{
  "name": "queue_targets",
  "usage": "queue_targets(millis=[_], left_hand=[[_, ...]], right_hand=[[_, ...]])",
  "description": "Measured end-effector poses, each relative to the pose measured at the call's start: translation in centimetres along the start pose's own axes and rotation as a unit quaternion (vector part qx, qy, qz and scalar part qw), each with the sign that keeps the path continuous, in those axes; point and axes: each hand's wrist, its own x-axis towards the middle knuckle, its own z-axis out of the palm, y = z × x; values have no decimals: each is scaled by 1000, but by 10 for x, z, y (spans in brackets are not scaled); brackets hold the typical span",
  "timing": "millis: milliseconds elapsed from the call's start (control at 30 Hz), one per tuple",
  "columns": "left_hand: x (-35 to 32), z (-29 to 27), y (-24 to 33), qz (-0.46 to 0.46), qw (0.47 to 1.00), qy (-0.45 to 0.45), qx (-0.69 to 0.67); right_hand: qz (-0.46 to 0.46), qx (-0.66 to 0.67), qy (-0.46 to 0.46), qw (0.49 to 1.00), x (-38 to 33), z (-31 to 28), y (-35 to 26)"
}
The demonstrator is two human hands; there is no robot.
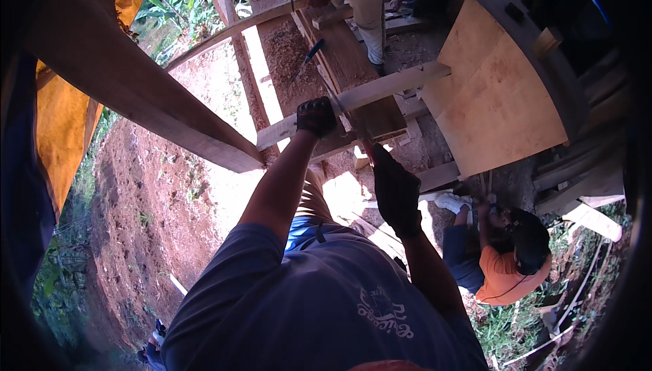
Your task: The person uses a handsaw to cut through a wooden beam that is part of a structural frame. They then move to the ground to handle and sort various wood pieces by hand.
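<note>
A pale wooden plank (394,84) lies across a brown board (353,58) in front of me. My left hand (316,117), in a dark glove, is closed over the plank near its left end. My right hand (396,193), gloved as well, grips the reddish handle of a handsaw (358,126). The saw's blade slants up and left and crosses the plank just right of my left hand. How deep it sits in the wood I cannot tell. Farther off, a blue-handled tool (314,50) with a thin shaft rests beside the brown board.
A large pale wooden panel (499,92) stands at the right. A thick beam (170,113) slopes in from the upper left, beside an orange tarp (61,126). One person (367,4) stands beyond the bench; another in orange (513,269) crouches lower right. Sawdust covers the area ahead.
</note>
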Motion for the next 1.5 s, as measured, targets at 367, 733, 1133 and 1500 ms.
queue_targets(millis=[367, 733, 1133, 1500], left_hand=[[18, -48, 3, -55, 981, -184, 5], [12, -35, 7, -25, 989, -147, 8], [16, -34, 5, -27, 993, -114, 1], [7, -41, 11, -26, 989, -148, 14]], right_hand=[[9, -121, -40, 992, -42, -10, -28], [32, -36, -18, 999, -22, -13, -24], [-67, -93, 20, 993, 8, 26, 8], [-43, -62, 6, 997, 10, 25, 8]])
